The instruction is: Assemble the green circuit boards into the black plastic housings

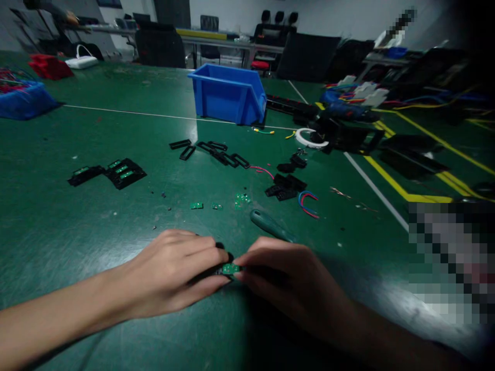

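My left hand (181,273) is closed round a small black part, mostly hidden by the fingers. A small green circuit board (231,268) lies against that part, between the fingertips of both hands. Thumb and forefinger of my right hand (284,273) pinch the board's right end. Just beyond the right hand lies a dark green tool handle (270,224), its far end hidden behind the knuckles. Farther out on the table lie a loose green board (197,205), a smaller board (217,206) and a cluster of tiny green boards (242,200).
Black rectangular frames (218,152) lie mid-table, with black housings (286,186) to their right. Black holders with green boards (124,172) sit at left. A blue bin (228,95) stands behind. Red and blue wires (307,205) and a white ring (309,138) are at right.
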`<state>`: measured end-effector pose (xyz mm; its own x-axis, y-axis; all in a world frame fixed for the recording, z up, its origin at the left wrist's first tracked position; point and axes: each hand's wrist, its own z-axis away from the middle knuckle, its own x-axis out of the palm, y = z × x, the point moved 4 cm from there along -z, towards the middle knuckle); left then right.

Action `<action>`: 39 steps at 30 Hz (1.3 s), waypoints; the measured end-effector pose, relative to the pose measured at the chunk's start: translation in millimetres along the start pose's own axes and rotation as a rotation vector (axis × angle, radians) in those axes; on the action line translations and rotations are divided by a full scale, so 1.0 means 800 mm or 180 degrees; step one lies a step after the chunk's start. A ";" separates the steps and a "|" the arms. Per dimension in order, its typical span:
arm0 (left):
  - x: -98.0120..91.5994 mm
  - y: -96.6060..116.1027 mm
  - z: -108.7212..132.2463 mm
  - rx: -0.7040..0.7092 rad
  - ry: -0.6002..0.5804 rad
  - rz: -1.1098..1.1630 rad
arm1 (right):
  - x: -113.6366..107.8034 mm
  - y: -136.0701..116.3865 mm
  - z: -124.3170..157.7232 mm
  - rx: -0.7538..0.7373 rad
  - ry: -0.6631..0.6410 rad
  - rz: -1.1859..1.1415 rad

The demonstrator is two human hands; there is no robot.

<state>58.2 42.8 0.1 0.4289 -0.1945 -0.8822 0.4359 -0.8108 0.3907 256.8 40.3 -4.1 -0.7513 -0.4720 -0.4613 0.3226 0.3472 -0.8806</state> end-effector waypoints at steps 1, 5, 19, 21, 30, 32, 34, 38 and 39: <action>0.000 0.001 0.000 0.0016 -0.0008 -0.0006 | 0.001 -0.001 0.000 0.0023 -0.0022 0.0018; 0.000 0.002 0.000 0.0021 -0.0041 -0.0048 | 0.002 -0.004 -0.001 -0.0071 0.0016 0.0057; -0.006 0.008 0.013 -0.0004 0.0300 -0.0307 | 0.003 -0.005 0.003 -0.0238 0.0019 0.0228; -0.005 0.007 0.015 -0.0030 0.0252 -0.0272 | 0.003 -0.005 0.003 -0.0263 0.0009 0.0219; -0.005 0.007 0.011 -0.0071 0.0215 -0.0158 | 0.003 -0.007 0.004 -0.0284 0.0012 0.0276; -0.004 0.006 0.011 -0.0079 0.0210 -0.0149 | 0.003 -0.007 0.004 -0.0305 0.0012 0.0276; -0.003 0.006 0.011 -0.0093 0.0188 -0.0140 | 0.003 -0.007 0.004 -0.0309 0.0010 0.0278; -0.007 0.008 0.009 -0.0115 0.0263 -0.0070 | 0.003 -0.008 0.004 -0.0315 -0.0003 0.0286; -0.009 0.009 0.009 -0.0099 0.0325 -0.0041 | 0.003 -0.009 0.004 -0.0320 -0.0006 0.0291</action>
<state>52.4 34.3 7.2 0.5008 -0.1258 -0.8564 0.4655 -0.7950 0.3890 254.6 34.2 0.6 -0.7202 -0.4361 -0.5395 0.3304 0.4682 -0.8195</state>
